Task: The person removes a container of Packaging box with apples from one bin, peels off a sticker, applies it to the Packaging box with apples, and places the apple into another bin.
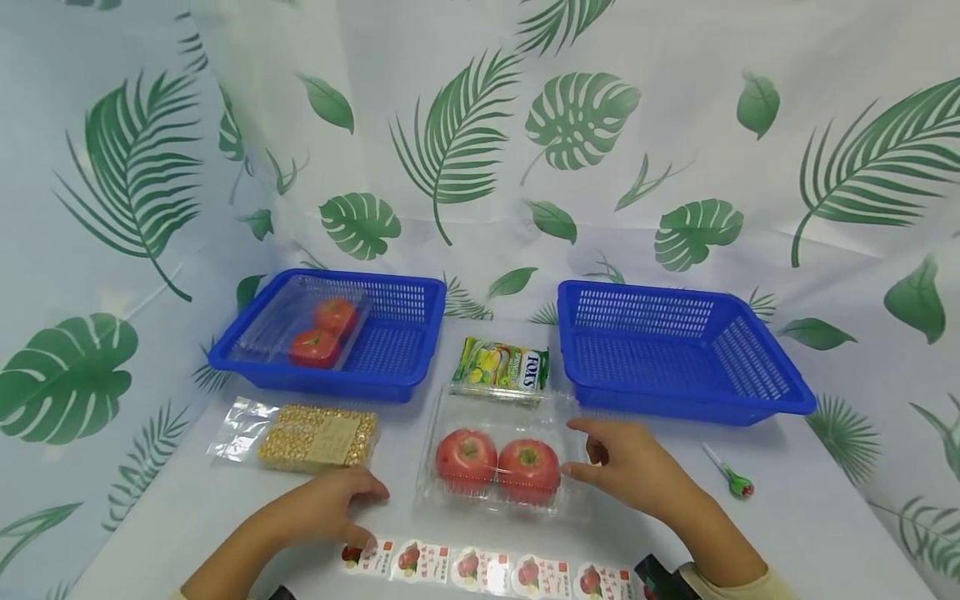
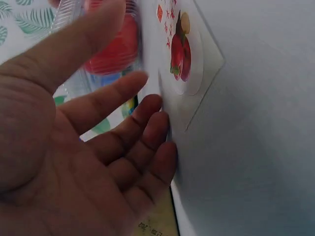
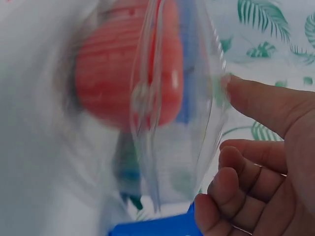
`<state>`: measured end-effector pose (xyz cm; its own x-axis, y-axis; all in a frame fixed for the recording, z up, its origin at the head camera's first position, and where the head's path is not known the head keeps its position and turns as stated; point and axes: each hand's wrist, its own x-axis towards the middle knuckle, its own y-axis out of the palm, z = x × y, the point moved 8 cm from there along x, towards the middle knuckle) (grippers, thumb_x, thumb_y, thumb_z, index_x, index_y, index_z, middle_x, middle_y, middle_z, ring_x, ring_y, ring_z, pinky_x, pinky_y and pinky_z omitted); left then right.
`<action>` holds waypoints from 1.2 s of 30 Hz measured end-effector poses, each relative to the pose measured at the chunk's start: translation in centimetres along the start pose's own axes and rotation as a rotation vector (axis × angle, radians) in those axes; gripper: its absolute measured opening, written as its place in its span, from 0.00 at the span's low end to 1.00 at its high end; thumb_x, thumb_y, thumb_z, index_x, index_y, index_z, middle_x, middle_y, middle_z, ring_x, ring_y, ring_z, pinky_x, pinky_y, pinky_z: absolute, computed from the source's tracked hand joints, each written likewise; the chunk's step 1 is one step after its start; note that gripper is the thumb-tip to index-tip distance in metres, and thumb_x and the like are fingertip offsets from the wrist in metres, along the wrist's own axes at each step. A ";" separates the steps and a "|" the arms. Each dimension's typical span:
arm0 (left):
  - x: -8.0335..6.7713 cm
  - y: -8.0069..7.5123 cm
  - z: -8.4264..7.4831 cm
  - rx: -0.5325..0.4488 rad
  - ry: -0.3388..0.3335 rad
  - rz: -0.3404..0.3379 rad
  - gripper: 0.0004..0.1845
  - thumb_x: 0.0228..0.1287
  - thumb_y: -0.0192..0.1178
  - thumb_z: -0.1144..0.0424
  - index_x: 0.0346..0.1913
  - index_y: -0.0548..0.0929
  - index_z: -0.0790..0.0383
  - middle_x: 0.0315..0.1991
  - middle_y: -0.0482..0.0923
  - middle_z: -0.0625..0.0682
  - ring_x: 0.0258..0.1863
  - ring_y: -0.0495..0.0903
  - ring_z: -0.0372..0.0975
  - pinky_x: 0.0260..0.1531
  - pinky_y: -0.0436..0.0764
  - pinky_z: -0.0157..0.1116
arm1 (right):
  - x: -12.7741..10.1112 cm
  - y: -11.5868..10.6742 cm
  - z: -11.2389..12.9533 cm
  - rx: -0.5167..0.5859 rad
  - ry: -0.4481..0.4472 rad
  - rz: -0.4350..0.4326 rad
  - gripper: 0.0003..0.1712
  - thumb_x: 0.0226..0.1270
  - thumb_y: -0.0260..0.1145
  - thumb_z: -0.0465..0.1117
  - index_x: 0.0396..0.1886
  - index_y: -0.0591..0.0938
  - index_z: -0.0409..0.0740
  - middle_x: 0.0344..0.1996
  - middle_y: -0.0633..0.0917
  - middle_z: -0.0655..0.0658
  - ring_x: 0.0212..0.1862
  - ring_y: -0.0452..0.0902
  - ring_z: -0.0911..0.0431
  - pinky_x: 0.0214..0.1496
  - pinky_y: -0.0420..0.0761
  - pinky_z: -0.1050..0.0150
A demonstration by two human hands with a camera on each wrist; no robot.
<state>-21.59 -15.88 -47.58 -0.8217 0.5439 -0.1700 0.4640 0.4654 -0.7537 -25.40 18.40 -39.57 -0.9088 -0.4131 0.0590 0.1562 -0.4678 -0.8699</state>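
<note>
A clear plastic clamshell box (image 1: 491, 500) with two red apples (image 1: 528, 468) in it stands mid-table. My right hand (image 1: 633, 467) is at its right side; in the right wrist view the thumb's tip (image 3: 234, 88) overlaps the clear wall, the other fingers loosely bent. My left hand (image 1: 322, 508) hovers low by the left end of a strip of apple-printed stickers (image 1: 480, 571), its thumb over the first label. Seen from the left wrist, that palm (image 2: 74, 157) holds nothing, fingers relaxed, near the sticker sheet's corner (image 2: 209, 73).
Behind left, a blue basket (image 1: 326, 379) holds another clear box with two apples (image 1: 315, 348). Another blue basket (image 1: 675, 404) stands at the back right. A bag of corn kernels (image 1: 300, 433), a green FOX'S candy bag (image 1: 501, 365) and a lollipop (image 1: 738, 483) lie around the box.
</note>
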 end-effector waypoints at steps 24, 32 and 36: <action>-1.5 2.3 -2.5 0.181 0.032 0.034 0.23 0.46 0.76 0.52 0.47 0.83 0.48 0.40 0.69 0.34 0.36 0.68 0.29 0.39 0.76 0.35 | 1.1 1.8 4.4 -0.057 -0.190 -0.049 0.23 0.58 0.74 0.49 0.51 0.84 0.44 0.21 0.73 0.66 0.25 0.67 0.67 0.27 0.72 0.69; -1.3 2.5 -2.8 0.157 0.065 -0.008 0.14 0.50 0.74 0.56 0.38 0.81 0.46 0.36 0.69 0.33 0.33 0.69 0.28 0.34 0.75 0.33 | 0.8 2.2 5.4 -0.051 -0.257 -0.054 0.19 0.59 0.73 0.46 0.49 0.85 0.45 0.20 0.71 0.64 0.24 0.66 0.67 0.27 0.72 0.69; -1.2 2.6 -2.7 0.125 0.042 -0.001 0.17 0.49 0.75 0.57 0.42 0.80 0.46 0.37 0.72 0.34 0.33 0.70 0.28 0.34 0.76 0.33 | 0.7 2.3 5.8 -0.047 -0.269 -0.052 0.18 0.60 0.73 0.46 0.49 0.85 0.46 0.20 0.72 0.64 0.25 0.67 0.68 0.27 0.72 0.69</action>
<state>-18.49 -13.41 -47.64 -0.8062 0.5738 -0.1443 0.4162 0.3766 -0.8276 -23.40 12.45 -38.69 -0.7785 -0.5852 0.2270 0.0876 -0.4594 -0.8839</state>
